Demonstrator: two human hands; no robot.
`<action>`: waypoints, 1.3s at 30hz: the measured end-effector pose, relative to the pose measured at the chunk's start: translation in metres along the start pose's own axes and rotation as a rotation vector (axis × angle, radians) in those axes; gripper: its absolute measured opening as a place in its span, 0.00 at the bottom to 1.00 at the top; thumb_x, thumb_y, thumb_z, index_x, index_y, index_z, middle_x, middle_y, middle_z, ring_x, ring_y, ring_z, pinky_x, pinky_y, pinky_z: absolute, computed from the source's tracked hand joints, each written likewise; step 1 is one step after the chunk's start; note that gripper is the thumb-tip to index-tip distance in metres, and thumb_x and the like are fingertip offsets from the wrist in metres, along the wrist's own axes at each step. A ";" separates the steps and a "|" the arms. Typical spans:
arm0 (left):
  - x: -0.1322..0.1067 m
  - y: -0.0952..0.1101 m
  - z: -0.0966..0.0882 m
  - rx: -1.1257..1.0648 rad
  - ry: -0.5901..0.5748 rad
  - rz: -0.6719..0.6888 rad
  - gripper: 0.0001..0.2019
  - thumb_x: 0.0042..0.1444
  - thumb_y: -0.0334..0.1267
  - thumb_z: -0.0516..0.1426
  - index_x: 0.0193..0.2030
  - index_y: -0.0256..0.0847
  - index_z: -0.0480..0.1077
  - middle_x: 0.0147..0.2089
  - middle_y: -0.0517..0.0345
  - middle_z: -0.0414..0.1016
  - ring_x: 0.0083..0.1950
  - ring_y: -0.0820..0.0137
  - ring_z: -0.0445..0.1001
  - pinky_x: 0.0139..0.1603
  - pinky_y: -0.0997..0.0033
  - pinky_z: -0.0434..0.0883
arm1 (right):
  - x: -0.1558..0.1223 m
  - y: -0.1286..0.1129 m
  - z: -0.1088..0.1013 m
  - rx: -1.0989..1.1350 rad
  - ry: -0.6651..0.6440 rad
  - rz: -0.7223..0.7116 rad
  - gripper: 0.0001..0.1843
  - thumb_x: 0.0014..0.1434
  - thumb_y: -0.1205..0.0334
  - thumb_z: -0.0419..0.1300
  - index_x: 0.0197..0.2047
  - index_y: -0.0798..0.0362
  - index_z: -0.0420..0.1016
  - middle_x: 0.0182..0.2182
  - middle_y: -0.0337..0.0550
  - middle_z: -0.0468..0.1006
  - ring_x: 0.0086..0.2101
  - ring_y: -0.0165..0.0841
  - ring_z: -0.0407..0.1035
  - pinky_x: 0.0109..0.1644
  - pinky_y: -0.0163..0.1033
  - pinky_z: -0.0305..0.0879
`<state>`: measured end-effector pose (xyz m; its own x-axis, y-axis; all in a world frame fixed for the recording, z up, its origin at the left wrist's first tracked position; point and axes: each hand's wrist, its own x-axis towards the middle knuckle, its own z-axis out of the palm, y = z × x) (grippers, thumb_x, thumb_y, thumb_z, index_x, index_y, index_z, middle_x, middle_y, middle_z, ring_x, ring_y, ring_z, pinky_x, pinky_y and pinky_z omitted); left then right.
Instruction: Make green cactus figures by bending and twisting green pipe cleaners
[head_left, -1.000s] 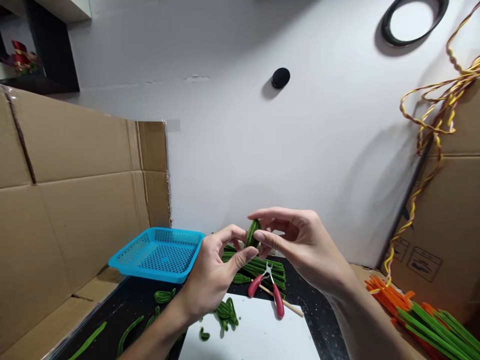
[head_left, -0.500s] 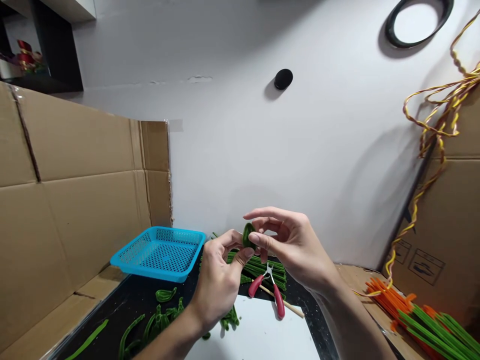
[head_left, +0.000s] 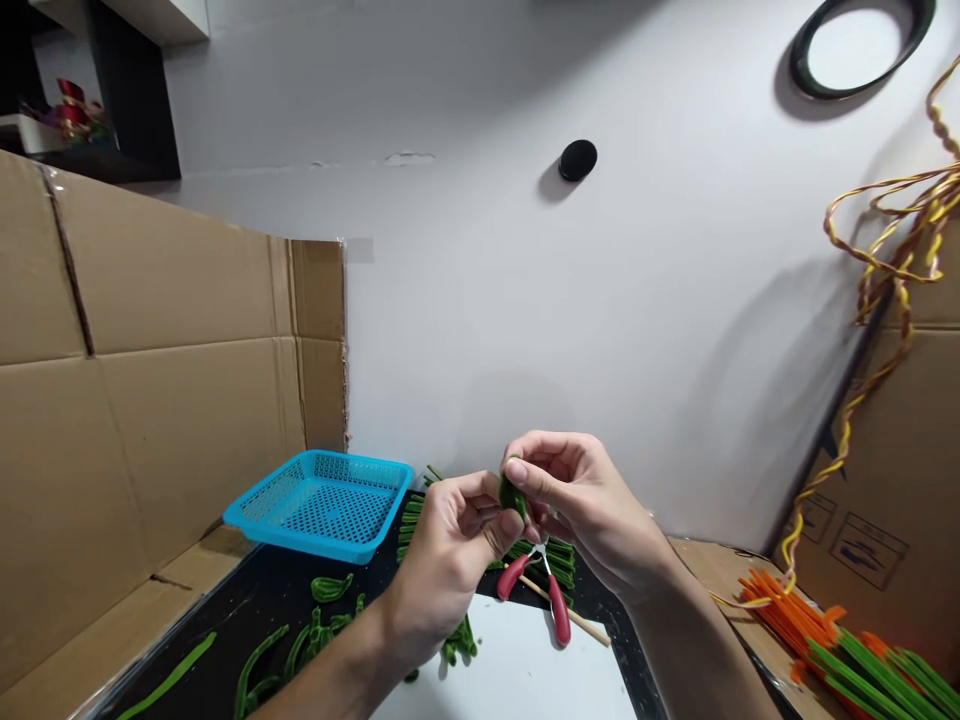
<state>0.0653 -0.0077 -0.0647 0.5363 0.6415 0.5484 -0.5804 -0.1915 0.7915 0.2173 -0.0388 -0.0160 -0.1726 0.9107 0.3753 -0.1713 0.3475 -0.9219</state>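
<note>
A small dark green fuzzy piece, like a pipe cleaner bent into a leaf shape (head_left: 512,496), is pinched between both hands above the work surface. My left hand (head_left: 457,545) grips its lower left side with thumb and fingers. My right hand (head_left: 574,500) pinches its upper end between thumb and forefinger. Just below the hands lie red-handled pliers (head_left: 559,610), jaws pointing away, across a thin wooden stick (head_left: 596,631). Behind them is a bundle of green pipe cleaners (head_left: 411,522), partly hidden by the hands.
A blue perforated basket (head_left: 300,545) stands at the back left. Bent green pieces (head_left: 300,650) lie on the black surface, beside a white sheet (head_left: 517,670). Orange stems (head_left: 787,612) and light green stems (head_left: 877,665) lie at the right. Cardboard panels (head_left: 195,430) and a wall enclose the space.
The right hand's raised fingers have curled in around the green piece, and the piece has turned a little. The whole view has shifted slightly.
</note>
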 end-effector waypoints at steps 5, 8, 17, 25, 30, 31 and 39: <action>0.000 0.002 -0.002 -0.006 0.006 0.022 0.10 0.64 0.42 0.69 0.42 0.35 0.80 0.41 0.50 0.83 0.44 0.65 0.81 0.50 0.66 0.76 | -0.001 -0.003 0.003 -0.058 0.015 -0.010 0.18 0.58 0.49 0.76 0.33 0.55 0.80 0.18 0.33 0.68 0.18 0.23 0.58 0.18 0.27 0.52; 0.001 0.004 -0.004 0.027 0.068 0.049 0.09 0.64 0.41 0.69 0.41 0.36 0.80 0.39 0.52 0.83 0.42 0.68 0.80 0.48 0.71 0.75 | -0.002 -0.007 0.004 -0.156 0.046 -0.022 0.17 0.55 0.50 0.77 0.34 0.55 0.81 0.21 0.35 0.72 0.19 0.23 0.58 0.17 0.28 0.53; 0.002 0.009 -0.006 0.139 0.156 -0.015 0.13 0.57 0.42 0.73 0.36 0.35 0.78 0.35 0.55 0.82 0.38 0.70 0.78 0.44 0.73 0.73 | -0.004 -0.005 0.003 -0.234 0.059 -0.065 0.15 0.57 0.53 0.76 0.31 0.56 0.82 0.25 0.42 0.78 0.26 0.28 0.69 0.28 0.32 0.64; 0.005 0.015 -0.010 0.302 0.197 -0.044 0.14 0.58 0.45 0.71 0.34 0.36 0.79 0.35 0.54 0.81 0.41 0.66 0.78 0.47 0.67 0.72 | -0.001 -0.001 0.004 -0.444 0.235 -0.152 0.13 0.55 0.56 0.77 0.29 0.55 0.82 0.25 0.41 0.76 0.27 0.30 0.70 0.30 0.33 0.66; 0.004 0.023 -0.014 0.576 0.252 0.065 0.11 0.64 0.46 0.67 0.42 0.39 0.82 0.42 0.53 0.84 0.45 0.64 0.79 0.50 0.63 0.72 | 0.001 -0.003 0.002 -0.399 0.220 -0.085 0.14 0.54 0.55 0.77 0.28 0.54 0.81 0.20 0.34 0.67 0.21 0.23 0.54 0.21 0.30 0.50; 0.004 0.025 -0.015 0.582 0.244 0.072 0.10 0.64 0.45 0.67 0.42 0.40 0.82 0.41 0.54 0.84 0.44 0.65 0.79 0.50 0.64 0.73 | 0.001 -0.003 0.001 -0.393 0.219 -0.082 0.14 0.54 0.55 0.77 0.28 0.54 0.81 0.20 0.34 0.66 0.21 0.23 0.53 0.21 0.30 0.48; 0.006 0.031 -0.017 0.498 0.102 0.025 0.16 0.68 0.49 0.63 0.37 0.37 0.79 0.35 0.57 0.80 0.39 0.69 0.76 0.45 0.68 0.71 | -0.001 -0.004 0.005 -0.364 0.179 0.016 0.21 0.56 0.46 0.75 0.31 0.56 0.77 0.19 0.33 0.64 0.21 0.23 0.52 0.22 0.31 0.47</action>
<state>0.0398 0.0027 -0.0416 0.4487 0.6969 0.5595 -0.2160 -0.5229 0.8246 0.2134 -0.0416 -0.0124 0.0045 0.9299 0.3677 0.1902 0.3602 -0.9133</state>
